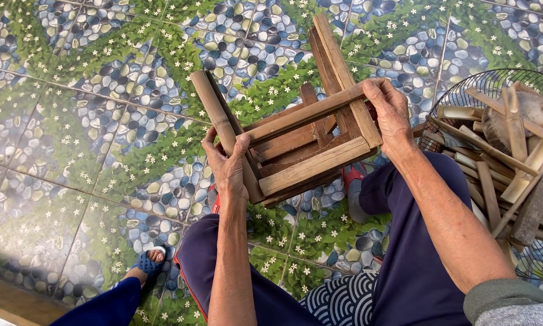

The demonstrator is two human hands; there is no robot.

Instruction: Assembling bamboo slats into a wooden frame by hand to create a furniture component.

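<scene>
Open tiled floor (72,139) lies left; your left hand (226,166) and right hand (389,111) both grip the wooden stool frame (308,151).

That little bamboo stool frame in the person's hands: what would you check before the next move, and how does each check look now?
1. Left hand grips a leg of the bamboo stool frame: ok.
2. Right hand holds the top rail: ok.
3. Frame lifted off the tiled floor: ok.
4. Joints tight: cannot tell.
5. Spare sticks within reach in the wire basket: ok.
</scene>
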